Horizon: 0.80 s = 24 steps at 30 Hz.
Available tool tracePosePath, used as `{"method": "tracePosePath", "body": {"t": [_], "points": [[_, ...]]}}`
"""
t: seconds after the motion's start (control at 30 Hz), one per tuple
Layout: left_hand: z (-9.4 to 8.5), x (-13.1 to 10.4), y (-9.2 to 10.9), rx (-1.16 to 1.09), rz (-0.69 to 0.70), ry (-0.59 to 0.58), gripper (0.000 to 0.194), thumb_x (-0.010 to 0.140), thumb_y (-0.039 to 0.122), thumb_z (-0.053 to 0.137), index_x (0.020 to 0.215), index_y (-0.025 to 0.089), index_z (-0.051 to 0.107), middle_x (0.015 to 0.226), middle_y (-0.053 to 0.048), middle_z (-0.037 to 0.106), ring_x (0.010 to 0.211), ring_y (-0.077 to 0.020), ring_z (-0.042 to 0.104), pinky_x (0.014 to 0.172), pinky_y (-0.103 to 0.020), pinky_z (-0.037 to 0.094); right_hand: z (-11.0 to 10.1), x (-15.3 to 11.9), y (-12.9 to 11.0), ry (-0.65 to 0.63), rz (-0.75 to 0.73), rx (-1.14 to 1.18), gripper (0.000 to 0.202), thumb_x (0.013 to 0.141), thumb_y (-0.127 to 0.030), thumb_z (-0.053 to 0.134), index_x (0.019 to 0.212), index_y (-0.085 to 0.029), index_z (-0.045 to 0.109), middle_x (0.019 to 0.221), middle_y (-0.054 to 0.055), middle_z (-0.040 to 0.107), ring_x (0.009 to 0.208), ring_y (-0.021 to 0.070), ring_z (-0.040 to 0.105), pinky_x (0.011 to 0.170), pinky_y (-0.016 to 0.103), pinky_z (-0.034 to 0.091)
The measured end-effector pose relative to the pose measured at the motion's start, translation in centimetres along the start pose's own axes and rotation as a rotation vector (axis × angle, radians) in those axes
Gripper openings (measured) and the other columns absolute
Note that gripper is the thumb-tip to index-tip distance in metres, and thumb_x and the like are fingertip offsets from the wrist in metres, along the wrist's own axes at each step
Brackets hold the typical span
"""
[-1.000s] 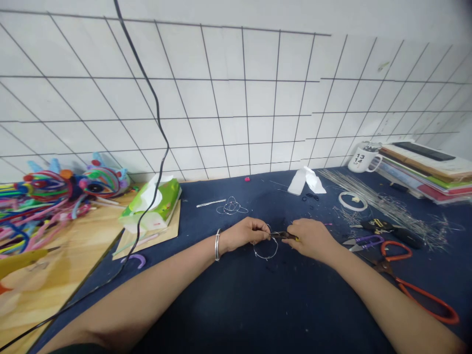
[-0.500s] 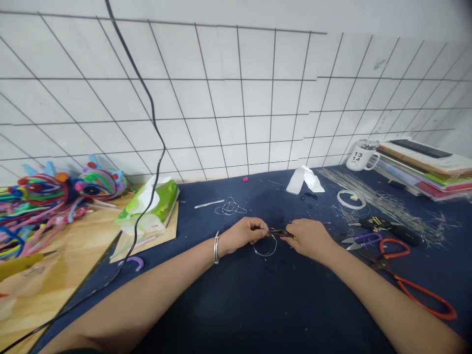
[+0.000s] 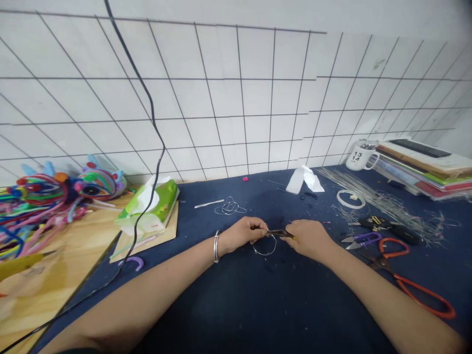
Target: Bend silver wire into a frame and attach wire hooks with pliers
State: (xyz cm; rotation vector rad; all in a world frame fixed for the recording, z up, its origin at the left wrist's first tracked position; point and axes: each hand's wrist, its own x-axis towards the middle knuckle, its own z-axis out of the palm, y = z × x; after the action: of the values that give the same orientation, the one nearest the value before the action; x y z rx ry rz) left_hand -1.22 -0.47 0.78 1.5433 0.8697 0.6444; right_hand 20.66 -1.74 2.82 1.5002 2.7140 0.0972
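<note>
My left hand (image 3: 246, 230), with silver bangles at the wrist, pinches a thin wire ring (image 3: 266, 253) at its upper side. The ring hangs as a loop below the fingers, over the dark blue cloth. From the right, my right hand (image 3: 308, 238) is closed around the handles of small pliers (image 3: 278, 233). The pliers' jaws point left and meet the wire beside my left fingertips; whether they are clamped on it is too small to tell. Behind the hands lies a tangled wire shape (image 3: 230, 206) with tiny beads, near a short bundle of straight wires (image 3: 209, 203).
To the right are red-handled scissors (image 3: 424, 295), purple snips (image 3: 365, 240), black cutters (image 3: 376, 223), a wire coil (image 3: 351, 199), loose wires (image 3: 372, 196) and a mug (image 3: 362, 156). A tissue pack (image 3: 167, 199) and black cable (image 3: 157, 182) are at left.
Almost nothing differs. My left hand and the pliers have shifted very slightly, with the wire ring still in the fingers.
</note>
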Motion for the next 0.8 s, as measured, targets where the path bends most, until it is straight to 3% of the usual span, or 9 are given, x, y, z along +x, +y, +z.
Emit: {"method": "tracePosePath", "body": {"t": [0.3,0.53,0.7,0.8], "points": [[0.0,0.0,0.2,-0.003,-0.001,0.0,0.016,0.073,0.026,0.054,0.077,0.012,0.059,0.054,0.004,0.046,0.047,-0.0051,0.036,0.047,-0.018,0.029,-0.2,0.0,-0.1,-0.007,0.009,0.011,0.033,0.083,-0.047,0.036,0.077,-0.021,0.056,0.078,0.003,0.06,0.074,0.0169,0.056,0.058,0.025,0.033],[0.3,0.1,-0.1,-0.02,-0.016,0.073,0.017,0.074,0.027,0.051,0.078,0.012,0.057,0.051,0.005,0.042,0.044,-0.0049,0.034,0.047,-0.018,0.031,-0.6,0.2,0.6,0.054,0.088,0.049,0.035,0.082,-0.048,0.037,0.075,-0.02,0.055,0.076,0.004,0.057,0.074,0.0162,0.054,0.059,0.025,0.032],[0.8,0.2,-0.1,0.01,-0.04,0.151,0.018,0.073,0.03,0.051,0.076,0.013,0.056,0.057,0.004,0.043,0.045,-0.0048,0.035,0.045,-0.017,0.033,-0.6,0.4,0.9,0.065,0.118,0.38,0.032,0.08,-0.045,0.041,0.067,-0.018,0.052,0.066,0.0,0.054,0.06,0.0116,0.049,0.053,0.022,0.029],[1.2,0.2,0.0,0.045,-0.051,0.184,0.019,0.073,0.032,0.05,0.076,0.013,0.055,0.06,0.004,0.043,0.047,-0.0053,0.036,0.044,-0.017,0.033,-0.3,0.4,0.4,0.073,0.1,0.644,0.025,0.077,-0.041,0.044,0.074,-0.019,0.055,0.067,-0.002,0.054,0.06,0.0112,0.048,0.053,0.021,0.03]]}}
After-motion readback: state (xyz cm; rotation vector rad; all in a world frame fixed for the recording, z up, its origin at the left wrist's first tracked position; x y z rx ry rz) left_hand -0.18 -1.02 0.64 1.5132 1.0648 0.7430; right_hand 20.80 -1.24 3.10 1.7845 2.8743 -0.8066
